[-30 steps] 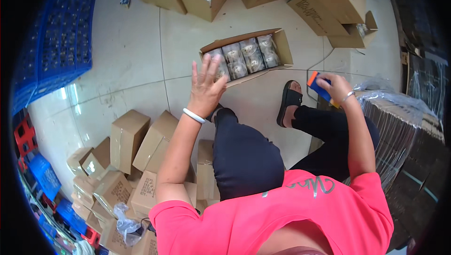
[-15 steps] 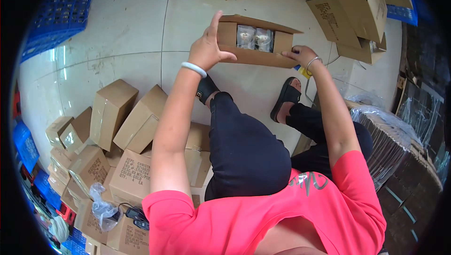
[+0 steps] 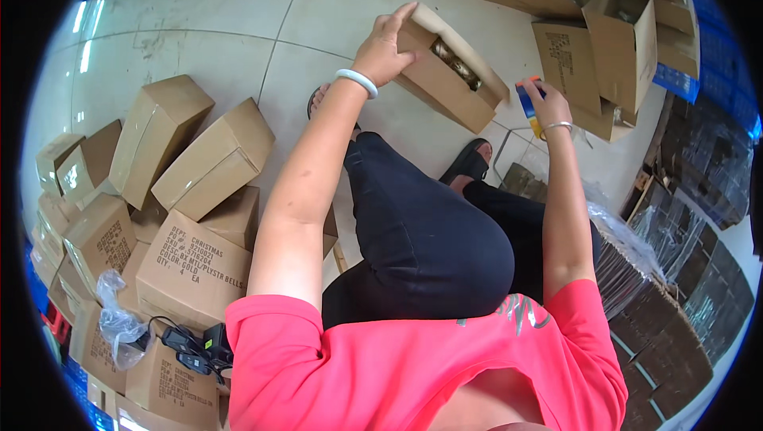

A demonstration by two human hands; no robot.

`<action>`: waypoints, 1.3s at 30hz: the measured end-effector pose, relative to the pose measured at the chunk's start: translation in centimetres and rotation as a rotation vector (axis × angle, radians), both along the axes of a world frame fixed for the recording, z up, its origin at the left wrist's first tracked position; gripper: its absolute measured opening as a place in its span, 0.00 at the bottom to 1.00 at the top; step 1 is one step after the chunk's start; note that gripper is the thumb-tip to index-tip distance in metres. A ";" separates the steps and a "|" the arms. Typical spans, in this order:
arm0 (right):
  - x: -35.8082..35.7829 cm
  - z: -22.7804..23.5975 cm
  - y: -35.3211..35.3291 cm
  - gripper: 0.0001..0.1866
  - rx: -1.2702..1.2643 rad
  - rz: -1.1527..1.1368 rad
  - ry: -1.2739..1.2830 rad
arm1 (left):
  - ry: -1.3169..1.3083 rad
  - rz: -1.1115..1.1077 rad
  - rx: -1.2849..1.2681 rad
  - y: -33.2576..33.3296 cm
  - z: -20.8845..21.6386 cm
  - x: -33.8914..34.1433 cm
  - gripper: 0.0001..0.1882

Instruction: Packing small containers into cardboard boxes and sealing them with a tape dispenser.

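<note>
My left hand grips the left end of a long brown carton, thumb on the near flap and fingers over the far one. The carton is tilted, and its top flaps stand partly closed. Through the gap show shiny gold-coloured items in clear wrapping. Just off the carton's right end, my right hand is closed round a blue tape dispenser with orange and yellow parts. A small gap separates the dispenser from the carton.
Closed cartons are piled at my left, with a crumpled plastic bag and a black corded device on them. Open cartons stand at the far right. Flattened cardboard in film is stacked by my right arm.
My right hand has left the carton's right end and picked up the tape dispenser. The carton has turned, its right end nearer me, and its flaps have come closer together.
</note>
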State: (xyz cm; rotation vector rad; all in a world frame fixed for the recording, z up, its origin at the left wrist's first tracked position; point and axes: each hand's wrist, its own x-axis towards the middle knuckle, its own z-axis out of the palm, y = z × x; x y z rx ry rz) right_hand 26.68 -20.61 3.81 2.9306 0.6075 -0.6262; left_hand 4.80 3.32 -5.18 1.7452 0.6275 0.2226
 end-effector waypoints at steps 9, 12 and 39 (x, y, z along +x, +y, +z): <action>-4.4 -0.5 6.1 0.19 -0.296 0.519 0.237 | -0.065 -0.032 0.246 -1.3 0.0 -5.3 0.27; -6.7 0.3 8.2 0.26 -0.213 0.377 0.367 | -0.030 -0.014 0.322 -1.4 0.7 -7.3 0.27; -5.5 -0.9 6.6 0.28 -0.155 0.411 0.353 | 0.027 -0.213 0.330 -2.5 0.7 -5.4 0.26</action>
